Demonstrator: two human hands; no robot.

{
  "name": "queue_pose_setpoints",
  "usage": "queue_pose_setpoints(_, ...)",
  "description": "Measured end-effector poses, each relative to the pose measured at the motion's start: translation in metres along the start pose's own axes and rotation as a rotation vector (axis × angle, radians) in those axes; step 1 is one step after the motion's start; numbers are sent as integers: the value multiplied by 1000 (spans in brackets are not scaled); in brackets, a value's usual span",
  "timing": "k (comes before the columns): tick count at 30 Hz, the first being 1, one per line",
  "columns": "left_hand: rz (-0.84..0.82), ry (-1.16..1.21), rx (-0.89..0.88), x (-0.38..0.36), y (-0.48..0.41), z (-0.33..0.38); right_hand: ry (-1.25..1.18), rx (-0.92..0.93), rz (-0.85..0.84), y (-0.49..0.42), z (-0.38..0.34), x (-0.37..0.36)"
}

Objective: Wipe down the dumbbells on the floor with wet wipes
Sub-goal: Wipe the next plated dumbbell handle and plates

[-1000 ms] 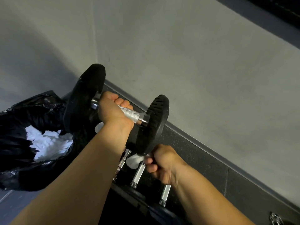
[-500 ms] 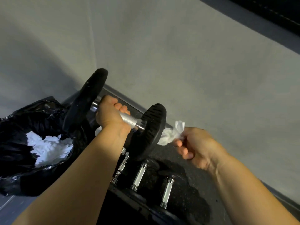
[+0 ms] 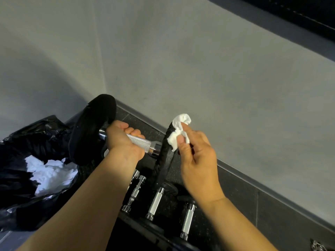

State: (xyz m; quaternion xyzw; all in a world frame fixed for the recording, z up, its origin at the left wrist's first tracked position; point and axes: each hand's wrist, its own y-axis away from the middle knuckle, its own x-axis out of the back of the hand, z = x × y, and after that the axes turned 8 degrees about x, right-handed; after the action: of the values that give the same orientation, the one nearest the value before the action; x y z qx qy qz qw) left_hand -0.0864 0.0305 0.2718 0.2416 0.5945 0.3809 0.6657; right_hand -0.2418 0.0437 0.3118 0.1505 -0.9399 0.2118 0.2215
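A black bin bag point(image 3: 21, 142) with crumpled white wipes point(image 3: 50, 173) slumps at left. The left hand point(image 3: 121, 140) clenches the knurled steel handle of the dumbbell point(image 3: 138, 142), held above the floor. The right hand point(image 3: 197, 160) pinches the bunched wet wipe point(image 3: 178, 131) against the right black plate's top rim, higher than half a second ago

- Hands: two, a left hand point(image 3: 123, 140) and a right hand point(image 3: 197, 160).
- Raised dumbbell point(image 3: 139, 141): one.
- Floor dumbbells point(image 3: 155, 203): three handles plainly seen, and possibly a fourth beside the leftmost, where the view is dim.
- Wipe point(image 3: 178, 133) in hand: one.
- Black bag point(image 3: 27, 142): one.
- Crumpled wipes point(image 3: 50, 173) inside it: bunched together, number not countable.
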Motion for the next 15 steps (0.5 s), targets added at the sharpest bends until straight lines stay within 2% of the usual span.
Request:
queue_pose_setpoints(2,-7,11,38,-1,2,-2,67,60,60,-9,6,-4)
queue_pose_setpoints(5,-9,35,69,-3,4,-6,160,55,69,-24,18,-8)
queue_pose_setpoints(9,6,96,97,-2,-1,-9,400,-17,-23,-27,36,-12)
queue_pose_setpoints(15,-6,89,78,-4,5,-3,430,-105,-245,22,40,-19)
